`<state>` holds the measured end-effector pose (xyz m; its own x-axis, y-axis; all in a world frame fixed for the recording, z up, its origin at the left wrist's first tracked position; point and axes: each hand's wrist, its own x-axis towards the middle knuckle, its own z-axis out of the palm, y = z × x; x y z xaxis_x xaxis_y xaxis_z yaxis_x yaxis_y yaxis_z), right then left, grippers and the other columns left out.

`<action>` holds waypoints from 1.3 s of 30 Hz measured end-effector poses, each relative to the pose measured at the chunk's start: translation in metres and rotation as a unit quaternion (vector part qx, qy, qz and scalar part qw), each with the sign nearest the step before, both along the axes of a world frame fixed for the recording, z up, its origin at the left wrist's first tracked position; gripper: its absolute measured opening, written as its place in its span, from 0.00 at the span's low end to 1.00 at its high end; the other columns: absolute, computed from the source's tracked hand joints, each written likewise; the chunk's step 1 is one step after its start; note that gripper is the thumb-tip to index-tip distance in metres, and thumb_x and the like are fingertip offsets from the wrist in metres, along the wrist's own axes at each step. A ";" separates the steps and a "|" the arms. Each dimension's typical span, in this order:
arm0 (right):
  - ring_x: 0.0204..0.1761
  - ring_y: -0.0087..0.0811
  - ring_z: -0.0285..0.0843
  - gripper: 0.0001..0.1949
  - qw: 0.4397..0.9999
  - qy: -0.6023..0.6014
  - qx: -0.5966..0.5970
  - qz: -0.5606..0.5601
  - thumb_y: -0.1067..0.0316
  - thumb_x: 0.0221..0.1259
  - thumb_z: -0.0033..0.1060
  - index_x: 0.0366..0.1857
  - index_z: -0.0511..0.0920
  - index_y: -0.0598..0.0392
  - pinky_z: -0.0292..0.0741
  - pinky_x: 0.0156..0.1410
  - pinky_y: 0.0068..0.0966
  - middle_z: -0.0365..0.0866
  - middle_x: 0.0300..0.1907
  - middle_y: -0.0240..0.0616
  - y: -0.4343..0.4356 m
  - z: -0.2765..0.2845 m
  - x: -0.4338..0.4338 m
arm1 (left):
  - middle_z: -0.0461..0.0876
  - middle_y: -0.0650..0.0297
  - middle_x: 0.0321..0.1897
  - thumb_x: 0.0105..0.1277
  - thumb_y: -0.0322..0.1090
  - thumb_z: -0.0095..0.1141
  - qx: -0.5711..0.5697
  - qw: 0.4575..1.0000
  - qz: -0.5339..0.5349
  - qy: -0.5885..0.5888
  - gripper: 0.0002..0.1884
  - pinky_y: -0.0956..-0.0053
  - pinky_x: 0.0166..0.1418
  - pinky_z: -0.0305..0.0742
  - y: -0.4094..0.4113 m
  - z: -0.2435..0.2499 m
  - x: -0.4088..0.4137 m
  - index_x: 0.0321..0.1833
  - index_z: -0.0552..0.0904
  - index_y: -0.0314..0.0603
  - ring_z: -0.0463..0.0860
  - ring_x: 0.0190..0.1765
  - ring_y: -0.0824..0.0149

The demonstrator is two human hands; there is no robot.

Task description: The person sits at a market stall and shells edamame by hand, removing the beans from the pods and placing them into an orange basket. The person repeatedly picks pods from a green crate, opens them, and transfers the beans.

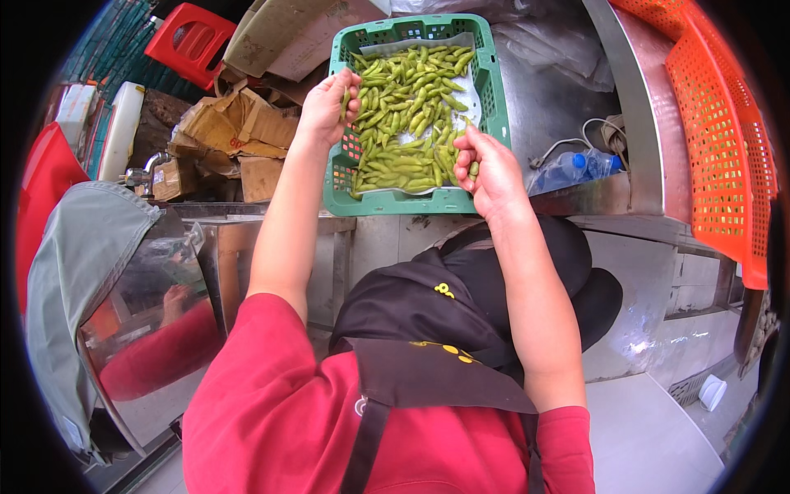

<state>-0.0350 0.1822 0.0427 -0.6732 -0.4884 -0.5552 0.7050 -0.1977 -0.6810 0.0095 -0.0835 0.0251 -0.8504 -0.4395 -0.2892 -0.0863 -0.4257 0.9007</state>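
A green plastic crate stands before me, lined with a pale sheet and holding many green edamame pods. Over the crate's left rim, my left hand is closed around one or more pods. My right hand is above the front right part of the crate, its fingers curled on pods, with a pod tip showing near the thumb. How many pods each hand holds is partly hidden by the fingers.
Crumpled cardboard and a red plastic stool lie to the left, near a metal tap. Plastic bottles with blue caps, a white cable and clear plastic bags are right of the crate. An orange perforated basket stands far right.
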 end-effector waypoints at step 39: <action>0.17 0.11 0.59 0.06 0.998 0.064 -0.021 0.016 0.67 0.61 0.62 0.29 0.78 0.55 0.53 0.19 0.13 0.71 0.20 0.23 -0.003 -0.003 0.003 | 0.69 0.78 0.21 0.70 0.35 0.51 -0.147 0.950 -0.253 -0.110 0.10 0.88 0.22 0.54 0.120 0.035 0.031 0.45 0.80 0.36 0.62 0.20 0.86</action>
<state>-0.0322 0.1795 0.0395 -0.7214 -0.5310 -0.4445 0.6192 -0.2073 -0.7574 0.0408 0.0360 0.0603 -0.9076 -0.0805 -0.4121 -0.4125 -0.0122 0.9109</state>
